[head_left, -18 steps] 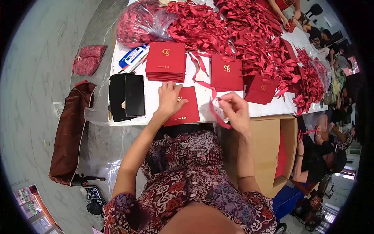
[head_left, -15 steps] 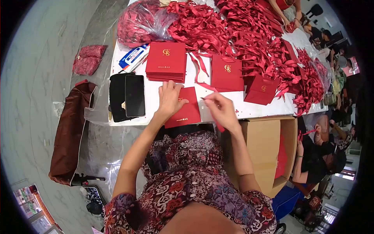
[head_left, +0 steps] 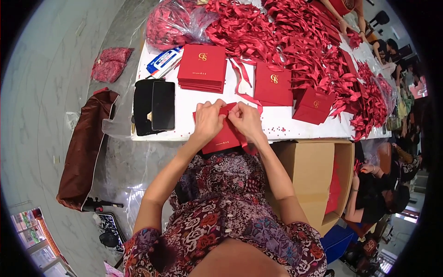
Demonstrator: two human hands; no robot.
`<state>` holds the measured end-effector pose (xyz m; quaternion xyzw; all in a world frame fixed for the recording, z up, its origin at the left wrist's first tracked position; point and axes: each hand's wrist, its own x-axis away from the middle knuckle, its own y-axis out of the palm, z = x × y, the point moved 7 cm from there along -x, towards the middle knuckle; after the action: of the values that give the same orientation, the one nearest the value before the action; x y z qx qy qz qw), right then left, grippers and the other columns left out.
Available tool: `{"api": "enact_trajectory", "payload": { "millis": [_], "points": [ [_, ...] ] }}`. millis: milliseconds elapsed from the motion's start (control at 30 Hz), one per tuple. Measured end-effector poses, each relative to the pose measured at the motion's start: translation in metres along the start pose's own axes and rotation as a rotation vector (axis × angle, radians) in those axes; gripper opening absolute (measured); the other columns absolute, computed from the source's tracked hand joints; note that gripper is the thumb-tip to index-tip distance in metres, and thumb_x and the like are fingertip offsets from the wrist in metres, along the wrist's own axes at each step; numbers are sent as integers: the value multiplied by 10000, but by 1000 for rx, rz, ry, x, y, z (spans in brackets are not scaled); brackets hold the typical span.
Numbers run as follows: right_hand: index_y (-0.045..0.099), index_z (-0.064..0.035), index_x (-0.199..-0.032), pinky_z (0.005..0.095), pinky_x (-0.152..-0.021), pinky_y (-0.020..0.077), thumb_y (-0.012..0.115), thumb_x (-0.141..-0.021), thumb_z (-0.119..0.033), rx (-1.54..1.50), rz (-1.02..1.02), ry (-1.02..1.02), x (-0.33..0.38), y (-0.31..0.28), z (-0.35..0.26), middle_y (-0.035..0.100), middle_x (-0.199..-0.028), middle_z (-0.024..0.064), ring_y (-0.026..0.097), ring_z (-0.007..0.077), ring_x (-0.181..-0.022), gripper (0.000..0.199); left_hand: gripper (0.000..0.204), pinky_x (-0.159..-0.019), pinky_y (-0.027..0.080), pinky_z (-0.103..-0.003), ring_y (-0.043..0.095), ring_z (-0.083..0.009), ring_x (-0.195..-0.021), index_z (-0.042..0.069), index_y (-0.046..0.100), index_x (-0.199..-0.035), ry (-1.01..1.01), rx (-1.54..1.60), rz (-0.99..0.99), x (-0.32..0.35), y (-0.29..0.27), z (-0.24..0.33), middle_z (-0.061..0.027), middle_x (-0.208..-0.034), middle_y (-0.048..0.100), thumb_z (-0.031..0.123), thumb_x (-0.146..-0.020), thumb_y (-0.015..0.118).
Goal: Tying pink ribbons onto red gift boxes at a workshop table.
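Note:
A flat red paper gift bag (head_left: 222, 141) lies at the table's front edge, partly over it, its upper part covered by my hands. My left hand (head_left: 209, 121) holds the bag, fingers curled over its upper edge. Close beside it, my right hand (head_left: 247, 121) pinches a red ribbon at the bag's top. The ribbon's loose end (head_left: 249, 147) hangs below my right hand. What lies between the fingertips is hidden. Beyond them stands a neat stack of red bags (head_left: 201, 64). More bags (head_left: 273, 85) with ribbons lie to the right.
A phone (head_left: 163, 105) rests on a black pouch (head_left: 142, 108) at the left. Behind are a blue-and-white packet (head_left: 164, 60), a plastic bag of ribbons (head_left: 168, 27) and heaped ribboned bags (head_left: 304, 51). An open cardboard box (head_left: 307, 175) stands by my right arm. Other people work at the right.
My right hand has moved left to the bag's top, bringing the ribbon against it. My left hand has shifted slightly right and its fingers have curled in. The view has shifted a little.

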<state>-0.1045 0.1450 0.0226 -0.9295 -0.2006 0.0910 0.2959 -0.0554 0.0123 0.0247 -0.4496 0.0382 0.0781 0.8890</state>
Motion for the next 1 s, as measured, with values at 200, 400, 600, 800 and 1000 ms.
{"api": "enact_trajectory", "payload": {
  "millis": [200, 400, 600, 800, 1000],
  "points": [
    [590, 23, -827, 487, -645, 507, 664, -816, -116, 293, -35, -330, 8, 1, -23, 643, -798, 223, 643, 411, -723, 158, 257, -794, 417, -448, 621, -344, -813, 81, 674, -1001, 65, -121, 68, 7, 5, 16, -165, -793, 660, 71, -749, 721],
    [623, 4, -792, 421, -617, 522, 671, -805, -124, 139, -73, -209, 10, -3, -5, 650, -714, 176, 657, 346, -654, 137, 188, -765, 429, -474, 629, -371, -810, 72, 665, -932, 13, 70, 33, 13, 14, 7, -161, -769, 659, 56, -746, 691],
    [679, -5, -829, 314, -564, 487, 743, -829, -153, 19, -113, -111, 7, 8, 15, 663, -670, 103, 631, 159, -598, 162, 286, -853, 458, -464, 656, -376, -904, 82, 664, -1052, -81, 138, -69, 17, 12, -3, -152, -907, 711, 100, -773, 721],
    [697, 5, -846, 258, -610, 460, 765, -850, -151, -124, -38, -73, 6, -4, 11, 653, -788, 44, 581, 79, -704, 170, 275, -814, 446, -450, 659, -345, -869, 73, 619, -1027, -29, 233, -110, 10, 12, -11, -142, -898, 711, 118, -780, 730],
    [724, -18, -886, 325, -591, 478, 718, -869, -286, -48, -145, -200, -13, -9, 22, 633, -742, 104, 583, 182, -621, 268, 240, -828, 394, -439, 628, -319, -897, 79, 612, -973, 80, 111, -102, 6, -2, 14, -104, -893, 643, 70, -757, 715]
  ]
}}
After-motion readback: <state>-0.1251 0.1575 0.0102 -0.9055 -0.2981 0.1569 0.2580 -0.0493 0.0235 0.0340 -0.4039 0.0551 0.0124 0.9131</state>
